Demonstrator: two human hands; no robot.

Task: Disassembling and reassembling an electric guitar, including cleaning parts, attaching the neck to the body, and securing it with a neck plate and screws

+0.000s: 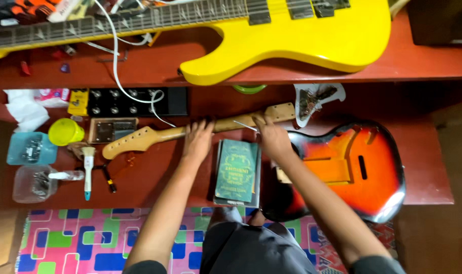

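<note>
A detached guitar neck (190, 131) lies on the red counter (423, 172), its long axis running left to right, headstock to the left and heel to the right near the sunburst guitar body (363, 167). The left hand (198, 142) rests flat on the neck's middle, fingers spread and closed on nothing. The right hand (272, 139) sits near the heel, fingers pinched on a thin metal rod (245, 125) that points left along the neck. Between the forearms, just below the neck, lies a green book (236, 171) with a pale emblem on its cover. A yellow guitar (292, 35) lies on the shelf above.
</note>
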